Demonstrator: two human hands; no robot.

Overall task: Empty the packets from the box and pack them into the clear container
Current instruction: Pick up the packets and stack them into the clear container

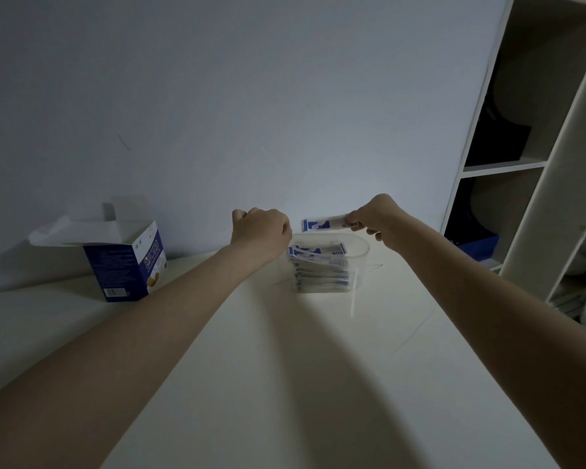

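A clear container (359, 252) stands on the white table near the wall, with several blue-and-white packets (322, 272) stacked inside it. My right hand (372, 218) pinches one more blue-and-white packet (322, 223) and holds it level just above the container's rim. My left hand (259, 231) sits at the container's left edge with its fingers curled; what they touch is hidden behind the hand. The blue box (126, 265) stands at the left with its top flaps open.
The white table (285, 367) runs up to a plain wall. White crumpled paper (51, 231) lies behind the box. A white shelf unit (521, 164) with dark items stands at the right, close to the table's edge.
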